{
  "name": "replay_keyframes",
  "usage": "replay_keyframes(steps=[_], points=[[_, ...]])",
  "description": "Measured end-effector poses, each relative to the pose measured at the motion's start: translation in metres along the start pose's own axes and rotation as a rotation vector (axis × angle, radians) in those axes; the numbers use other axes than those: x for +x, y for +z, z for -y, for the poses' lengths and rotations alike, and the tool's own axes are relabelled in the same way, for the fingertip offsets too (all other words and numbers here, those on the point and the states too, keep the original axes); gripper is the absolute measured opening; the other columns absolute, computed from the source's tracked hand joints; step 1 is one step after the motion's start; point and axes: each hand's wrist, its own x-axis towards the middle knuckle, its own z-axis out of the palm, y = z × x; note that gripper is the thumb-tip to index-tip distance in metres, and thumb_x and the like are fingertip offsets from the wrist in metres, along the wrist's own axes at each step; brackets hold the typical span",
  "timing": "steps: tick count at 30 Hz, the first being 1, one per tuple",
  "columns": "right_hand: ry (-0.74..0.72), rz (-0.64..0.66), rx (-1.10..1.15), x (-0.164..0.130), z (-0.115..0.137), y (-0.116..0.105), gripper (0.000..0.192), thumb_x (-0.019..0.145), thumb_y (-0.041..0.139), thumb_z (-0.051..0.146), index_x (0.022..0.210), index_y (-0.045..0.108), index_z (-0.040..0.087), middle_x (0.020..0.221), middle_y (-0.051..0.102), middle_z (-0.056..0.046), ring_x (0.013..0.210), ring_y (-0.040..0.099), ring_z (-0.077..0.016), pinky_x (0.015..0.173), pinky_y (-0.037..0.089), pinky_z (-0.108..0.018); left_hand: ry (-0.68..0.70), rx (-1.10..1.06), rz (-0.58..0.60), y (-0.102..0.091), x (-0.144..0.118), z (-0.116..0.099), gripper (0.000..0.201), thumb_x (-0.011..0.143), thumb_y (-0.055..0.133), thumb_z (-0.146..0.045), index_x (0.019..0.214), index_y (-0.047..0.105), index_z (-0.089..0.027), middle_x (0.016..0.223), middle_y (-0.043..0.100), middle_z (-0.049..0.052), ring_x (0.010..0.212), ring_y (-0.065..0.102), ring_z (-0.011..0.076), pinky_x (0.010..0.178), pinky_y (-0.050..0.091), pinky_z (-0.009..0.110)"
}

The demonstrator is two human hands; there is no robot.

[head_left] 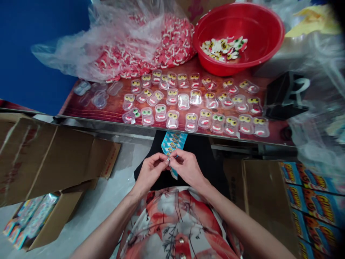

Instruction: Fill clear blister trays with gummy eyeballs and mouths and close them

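My left hand (151, 169) and my right hand (186, 166) meet over my lap, below the table edge. Both pinch the lower end of a blue printed packet (174, 142), which sticks up and away from my fingers toward the table. On the wooden table (107, 108) above lie several clear blister shells with yellow or green eyes and red-white mouths (191, 121), set out in rough rows. A few empty shells (99, 99) lie at the left end.
A red bowl (258, 57) with eye pieces stands at the back right. A clear plastic bag of red-white pieces (140, 46) lies at the back. Open cardboard boxes (40, 158) stand at my left, a box of printed packs (309, 194) at my right. A black holder (285, 95) is on the table's right.
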Motion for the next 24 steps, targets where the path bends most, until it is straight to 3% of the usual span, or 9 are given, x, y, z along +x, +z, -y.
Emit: replay_keyframes(steps=[2, 5, 9, 12, 15, 18, 21, 24], points=[[0.002, -0.067, 0.013, -0.001, 0.0, 0.003, 0.01, 0.075, 0.059, 0.027, 0.068, 0.06, 0.019, 0.06, 0.062, 0.002, 0.055, 0.057, -0.0116, 0.052, 0.043, -0.021, -0.009, -0.006, -0.026, 0.0, -0.003, -0.001, 0.019, 0.072, 0.072, -0.032, 0.077, 0.065, -0.016, 0.07, 0.066, -0.001, 0.066, 0.063, 0.0124, 0.067, 0.048, 0.022], [0.133, -0.133, 0.202, 0.0, -0.005, -0.003, 0.01, 0.072, 0.062, 0.028, 0.068, 0.058, 0.02, 0.054, 0.062, 0.001, 0.047, 0.053, -0.0112, 0.046, 0.041, -0.021, -0.023, 0.018, -0.107, -0.009, -0.005, 0.0, 0.02, 0.071, 0.07, -0.034, 0.076, 0.063, -0.016, 0.065, 0.062, -0.003, 0.057, 0.059, 0.0106, 0.061, 0.046, 0.022], [0.244, -0.27, 0.621, 0.001, -0.013, -0.036, 0.017, 0.067, 0.073, 0.03, 0.068, 0.06, 0.018, 0.045, 0.057, 0.003, 0.037, 0.048, -0.0088, 0.036, 0.031, -0.018, -0.025, 0.128, -0.264, -0.032, -0.003, 0.012, 0.019, 0.067, 0.066, -0.034, 0.069, 0.059, -0.017, 0.056, 0.052, -0.006, 0.047, 0.045, 0.0079, 0.05, 0.035, 0.021], [0.224, -0.419, 0.809, -0.002, -0.009, -0.072, 0.021, 0.06, 0.081, 0.024, 0.072, 0.065, 0.017, 0.061, 0.066, 0.002, 0.046, 0.06, -0.0092, 0.04, 0.043, -0.016, -0.044, 0.269, -0.325, -0.047, -0.002, 0.026, 0.015, 0.065, 0.06, -0.032, 0.064, 0.056, -0.018, 0.052, 0.045, -0.006, 0.047, 0.039, 0.0084, 0.049, 0.029, 0.022], [0.074, -0.545, 0.8, -0.008, 0.005, -0.094, 0.02, 0.065, 0.082, 0.023, 0.079, 0.069, 0.019, 0.075, 0.071, 0.001, 0.069, 0.074, -0.0159, 0.06, 0.06, -0.022, -0.038, 0.416, -0.254, -0.056, -0.003, 0.033, 0.017, 0.067, 0.058, -0.034, 0.063, 0.053, -0.019, 0.054, 0.046, -0.005, 0.051, 0.041, 0.0104, 0.052, 0.03, 0.023], [-0.09, -0.516, 0.679, -0.011, 0.022, -0.091, 0.014, 0.074, 0.08, 0.025, 0.082, 0.069, 0.02, 0.08, 0.072, -0.002, 0.081, 0.077, -0.0237, 0.07, 0.064, -0.031, -0.002, 0.619, -0.235, -0.069, 0.0, 0.023, 0.027, 0.071, 0.064, -0.045, 0.071, 0.055, -0.02, 0.059, 0.051, -0.004, 0.054, 0.046, 0.0129, 0.055, 0.034, 0.026], [-0.191, -0.384, 0.61, -0.006, 0.036, -0.072, 0.012, 0.078, 0.079, 0.026, 0.078, 0.07, 0.019, 0.089, 0.072, -0.004, 0.079, 0.077, -0.0244, 0.07, 0.065, -0.034, 0.174, 0.791, -0.467, -0.088, 0.019, -0.008, 0.03, 0.083, 0.059, -0.05, 0.087, 0.059, -0.02, 0.072, 0.057, 0.0, 0.063, 0.053, 0.0165, 0.062, 0.04, 0.029], [-0.239, -0.267, 0.616, 0.005, 0.041, -0.051, 0.011, 0.077, 0.079, 0.023, 0.076, 0.069, 0.019, 0.09, 0.069, -0.003, 0.075, 0.075, -0.0207, 0.069, 0.064, -0.033, 0.38, 1.023, -0.688, -0.108, 0.056, -0.042, 0.029, 0.093, 0.049, -0.04, 0.109, 0.063, -0.019, 0.099, 0.063, 0.01, 0.089, 0.059, 0.0245, 0.081, 0.046, 0.036]])
